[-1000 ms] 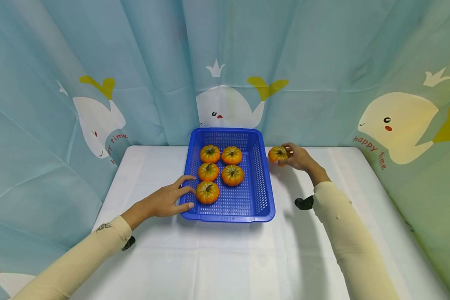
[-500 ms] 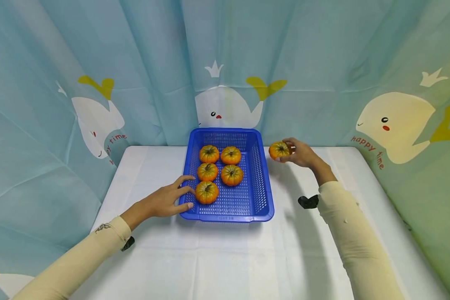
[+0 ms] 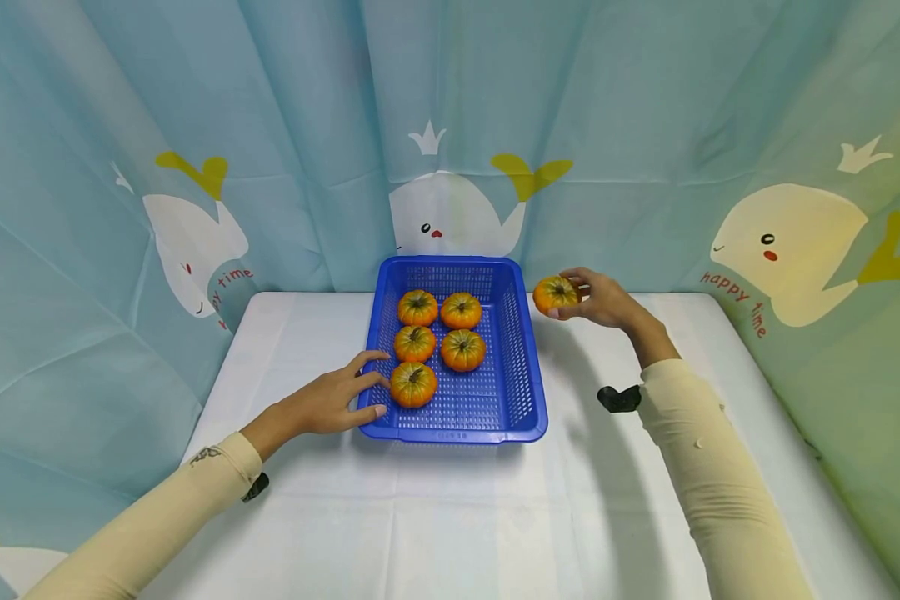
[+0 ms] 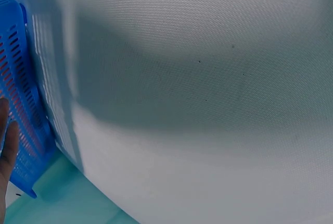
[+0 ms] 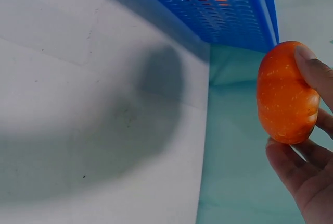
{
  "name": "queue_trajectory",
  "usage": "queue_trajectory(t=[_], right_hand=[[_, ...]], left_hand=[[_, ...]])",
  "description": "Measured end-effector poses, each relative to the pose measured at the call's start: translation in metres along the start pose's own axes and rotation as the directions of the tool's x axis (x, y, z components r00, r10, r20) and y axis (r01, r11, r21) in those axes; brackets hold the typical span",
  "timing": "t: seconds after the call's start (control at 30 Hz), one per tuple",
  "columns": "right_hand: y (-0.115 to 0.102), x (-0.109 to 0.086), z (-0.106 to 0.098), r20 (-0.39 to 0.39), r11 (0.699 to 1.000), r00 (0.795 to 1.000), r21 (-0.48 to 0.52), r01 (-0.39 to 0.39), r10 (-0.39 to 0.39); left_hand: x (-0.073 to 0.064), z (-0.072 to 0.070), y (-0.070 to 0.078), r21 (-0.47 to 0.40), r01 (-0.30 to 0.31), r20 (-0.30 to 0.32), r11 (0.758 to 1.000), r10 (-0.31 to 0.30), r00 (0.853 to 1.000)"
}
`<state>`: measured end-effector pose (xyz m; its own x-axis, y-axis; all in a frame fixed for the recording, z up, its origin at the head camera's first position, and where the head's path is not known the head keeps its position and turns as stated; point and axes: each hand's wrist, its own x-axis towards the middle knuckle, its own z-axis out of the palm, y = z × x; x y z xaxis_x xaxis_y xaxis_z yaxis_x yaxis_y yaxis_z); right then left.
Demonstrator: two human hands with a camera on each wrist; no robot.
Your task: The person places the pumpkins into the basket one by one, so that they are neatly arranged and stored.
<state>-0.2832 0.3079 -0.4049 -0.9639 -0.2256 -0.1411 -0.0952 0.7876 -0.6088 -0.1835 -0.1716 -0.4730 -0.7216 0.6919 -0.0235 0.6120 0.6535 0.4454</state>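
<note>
A small orange pumpkin [image 3: 556,297] is pinched between thumb and fingers of my right hand [image 3: 598,300], raised above the table just right of the basket. In the right wrist view the same pumpkin [image 5: 287,92] shows its smooth orange underside. The blue plastic basket [image 3: 528,375] stands in the middle and holds several like pumpkins, in two columns toward its left side. My left hand [image 3: 337,398] reaches over the basket's left rim, fingers spread, beside the nearest pumpkin [image 3: 413,385]. In the left wrist view only a few fingertips [image 4: 10,146] appear against the basket wall.
The basket stands on a white cloth-covered table [image 3: 465,517]. A light blue curtain [image 3: 307,125] with whale prints rises right behind the table's back edge and along both sides. A black strap end [image 3: 619,399] hangs by the right sleeve.
My right hand has lifted the pumpkin from the table beside the basket and now moves it slightly left. The left hand and the basket have stayed in place.
</note>
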Motion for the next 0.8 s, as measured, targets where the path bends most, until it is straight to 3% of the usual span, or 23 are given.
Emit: queue_trajectory(t=[0.8], right_hand=[[-0.037,0.001,0.000,0.020,0.995,0.995,0.008,0.100,-0.100]], left_hand=[[0.000,0.000,0.001,0.004,-0.009,-0.008,1.000,0.009,1.000]])
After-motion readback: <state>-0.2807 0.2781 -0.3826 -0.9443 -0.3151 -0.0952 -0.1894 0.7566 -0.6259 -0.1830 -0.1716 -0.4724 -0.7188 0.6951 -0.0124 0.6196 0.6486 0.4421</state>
